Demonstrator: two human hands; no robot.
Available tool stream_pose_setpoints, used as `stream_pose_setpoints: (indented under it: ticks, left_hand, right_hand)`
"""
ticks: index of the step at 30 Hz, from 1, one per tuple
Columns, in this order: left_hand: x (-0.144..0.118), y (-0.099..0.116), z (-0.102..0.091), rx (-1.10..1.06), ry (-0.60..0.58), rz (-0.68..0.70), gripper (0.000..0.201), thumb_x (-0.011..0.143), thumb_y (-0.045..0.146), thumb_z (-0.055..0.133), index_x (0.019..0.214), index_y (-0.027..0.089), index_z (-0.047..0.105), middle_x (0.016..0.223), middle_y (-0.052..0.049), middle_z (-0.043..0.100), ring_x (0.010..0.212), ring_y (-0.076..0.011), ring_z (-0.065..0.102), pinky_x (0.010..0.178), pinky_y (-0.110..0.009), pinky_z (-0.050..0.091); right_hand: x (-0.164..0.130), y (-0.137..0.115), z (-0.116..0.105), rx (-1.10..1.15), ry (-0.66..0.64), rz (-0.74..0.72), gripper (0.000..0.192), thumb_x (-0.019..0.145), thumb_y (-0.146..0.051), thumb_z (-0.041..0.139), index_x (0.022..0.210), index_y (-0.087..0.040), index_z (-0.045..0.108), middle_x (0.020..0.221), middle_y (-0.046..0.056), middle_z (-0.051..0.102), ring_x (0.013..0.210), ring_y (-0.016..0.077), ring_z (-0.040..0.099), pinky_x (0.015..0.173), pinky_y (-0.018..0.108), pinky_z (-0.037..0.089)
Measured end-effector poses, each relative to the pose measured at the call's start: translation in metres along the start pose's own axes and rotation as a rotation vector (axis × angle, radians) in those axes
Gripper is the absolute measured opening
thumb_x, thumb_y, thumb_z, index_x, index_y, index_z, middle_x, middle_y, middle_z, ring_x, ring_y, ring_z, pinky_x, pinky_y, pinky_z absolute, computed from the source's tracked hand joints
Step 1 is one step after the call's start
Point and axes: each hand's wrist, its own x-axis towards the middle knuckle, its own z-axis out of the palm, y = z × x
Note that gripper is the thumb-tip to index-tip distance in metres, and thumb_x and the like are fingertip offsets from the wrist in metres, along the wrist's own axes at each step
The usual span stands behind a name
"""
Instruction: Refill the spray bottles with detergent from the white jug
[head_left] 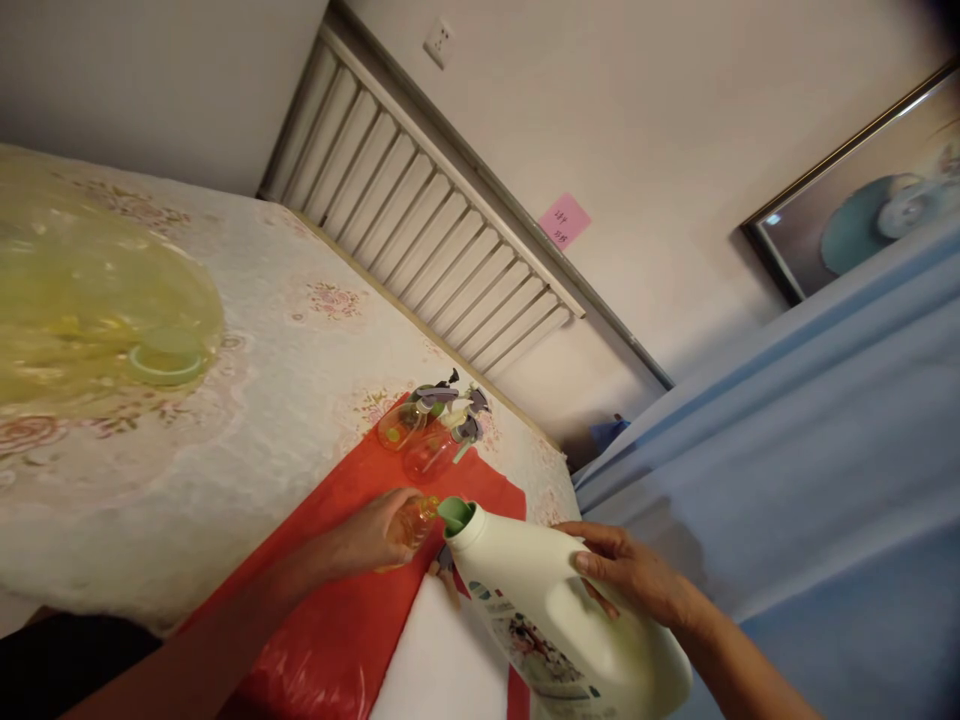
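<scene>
My right hand [634, 575] grips a large white jug [555, 610] with a green spout [456, 514], tilted so the spout points toward a small orange transparent bottle [415, 522]. My left hand [371, 535] wraps around that small bottle, which stands on a red plastic sheet [330, 620]. The spout sits right beside the bottle's mouth. Two more small transparent bottles [420, 440] with grey and green spray heads lie on the red sheet just beyond.
A flower-patterned cloth [285, 380] covers the surface. A yellowish translucent bag [82, 300] with a green ring lies at the left. A white slatted panel [442, 240] leans against the wall. Blue fabric [810, 440] fills the right side. A white pad [439, 665] lies near me.
</scene>
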Motion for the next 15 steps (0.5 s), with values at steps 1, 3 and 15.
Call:
stream_pose_setpoints:
  ticks: [1,3,15]
  left_hand:
    - [-0.0004,0.0027,0.0002,0.011,-0.002,-0.027,0.056,0.062,0.020,0.068,0.114,0.031,0.051,0.119,-0.002,0.065,0.114,-0.0318,0.061,0.094,-0.042,0.050]
    - [-0.0009,0.0068,0.0003,0.021,-0.013,-0.071,0.055,0.063,0.020,0.068,0.114,0.032,0.051,0.118,-0.001,0.068,0.112,-0.0295,0.064,0.093,-0.040,0.051]
    - [-0.0024,0.0126,0.0002,0.051,0.026,-0.073,0.056,0.061,0.018,0.066,0.116,0.027,0.055,0.120,-0.004,0.068,0.119,-0.0321,0.060,0.096,-0.040,0.050]
  right_hand:
    - [0.0002,0.0006,-0.0003,-0.003,-0.002,-0.001,0.059,0.082,-0.059,0.067,0.124,-0.017,0.065,0.075,0.002,0.067,0.045,0.0064,0.044,0.045,0.021,0.034]
    - [0.0006,0.0020,-0.0010,-0.010,-0.009,-0.002,0.060,0.082,-0.058,0.067,0.125,-0.017,0.064,0.073,0.002,0.066,0.044,0.0056,0.043,0.044,0.020,0.033]
    - [-0.0003,-0.0015,-0.0013,-0.017,-0.034,-0.024,0.053,0.086,-0.054,0.064,0.125,-0.017,0.063,0.078,0.003,0.068,0.044,0.0035,0.043,0.044,0.018,0.034]
